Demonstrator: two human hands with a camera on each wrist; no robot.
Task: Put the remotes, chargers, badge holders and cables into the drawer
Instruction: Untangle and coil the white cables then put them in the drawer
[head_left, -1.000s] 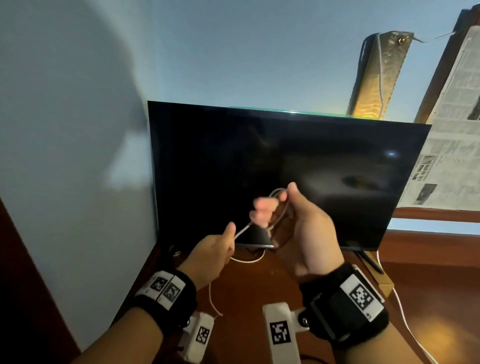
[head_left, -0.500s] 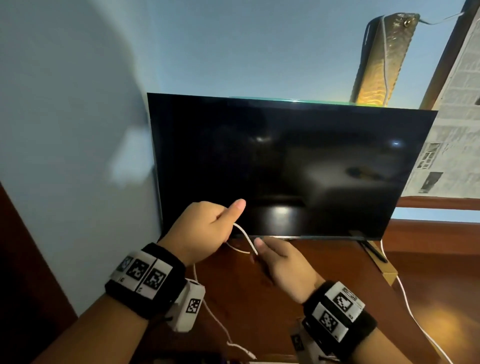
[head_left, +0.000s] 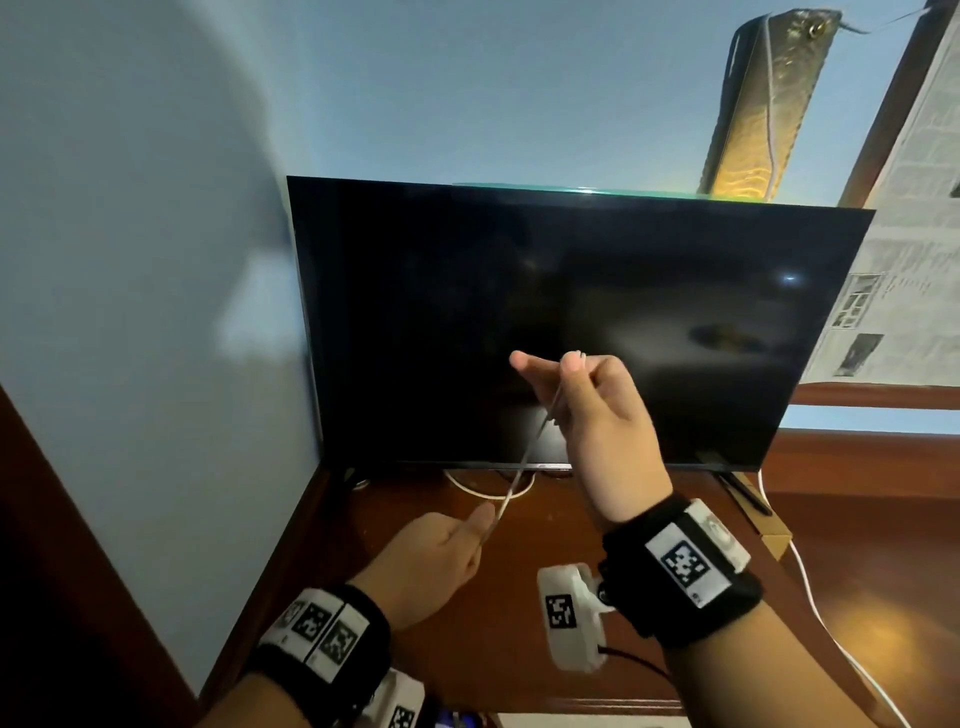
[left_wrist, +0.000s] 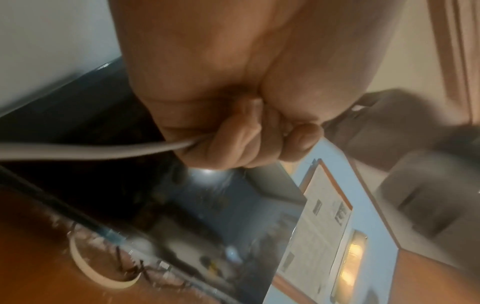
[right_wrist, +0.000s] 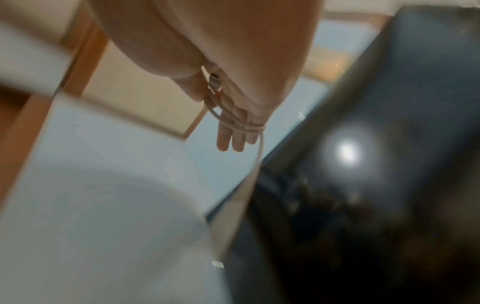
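Head view: I'm winding the thin white cable (head_left: 524, 457) round my right hand.

My right hand (head_left: 587, 410) is raised in front of the black flat television screen (head_left: 571, 312), fingers nearly straight with turns of cable looped around them and my thumb pinning the turns. My left hand (head_left: 431, 561), lower and nearer me, is clenched round the same cable, feeding it up taut. Beyond, more white cable curls on the dark reddish wooden tabletop (head_left: 519, 597) under the screen's bottom edge. No drawer is in view. My worry: that trailing length could snag under the television, and a hard pull might drag the loops off my fingers or jolt the set.
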